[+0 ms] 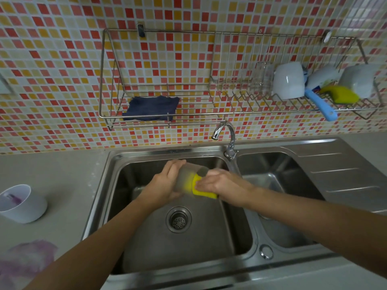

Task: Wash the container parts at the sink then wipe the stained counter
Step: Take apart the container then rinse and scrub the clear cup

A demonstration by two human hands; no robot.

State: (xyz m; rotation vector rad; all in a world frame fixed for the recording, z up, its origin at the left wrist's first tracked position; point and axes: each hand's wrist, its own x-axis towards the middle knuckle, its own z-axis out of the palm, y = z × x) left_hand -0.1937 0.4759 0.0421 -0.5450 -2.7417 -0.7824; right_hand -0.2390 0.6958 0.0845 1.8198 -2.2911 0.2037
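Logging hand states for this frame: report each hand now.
Left hand: grips the translucent container over the sink.
Right hand: holds the yellow sponge against that container.

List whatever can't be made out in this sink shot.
- Head view: clear container, motion-blurred, its ends covered by the left hand and by the right hand with the sponge.
- Head view: purple patch on the counter, blurred, runs off the left edge.
- Head view: rack items, far right, blurred.
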